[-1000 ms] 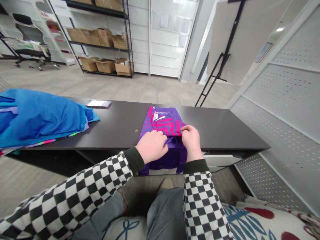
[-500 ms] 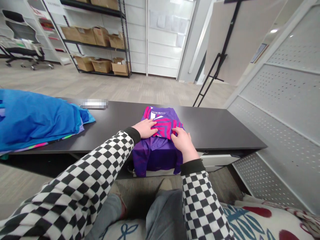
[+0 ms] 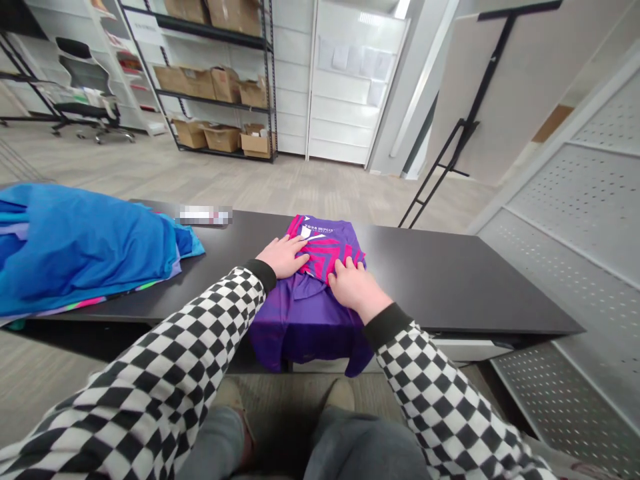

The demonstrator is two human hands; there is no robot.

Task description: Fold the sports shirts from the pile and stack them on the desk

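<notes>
1. Although the left hand (image 3: 283, 257) and right hand (image 3: 356, 285) both lie on the jersey (image 3: 305, 327), neither grips it: each is open, palm down, with fingers spread on the cloth.
2. The jersey, purple with pink chevrons and small white print too small to read, lies folded at the near edge of the tabletop (image 3: 450, 293). Its lower part hangs past that edge, and the left sleeve hides part of its left side.
3. Compared with the last frame, the right hand sits closer to the left, at the near edge of the pink panel, and more purple cloth shows below the hands.
4. Counted: two hands, two checkered sleeves (image 3: 150, 380), one jersey, one blue cloth pile (image 3: 85, 247) well apart on the left, and one blurred-out phone (image 3: 205, 215) just beyond it.
5. Farther off stand one shelf rack (image 3: 220, 87) with cardboard boxes (image 3: 223, 138), its top row cut off, and one office chair (image 3: 85, 87).
</notes>
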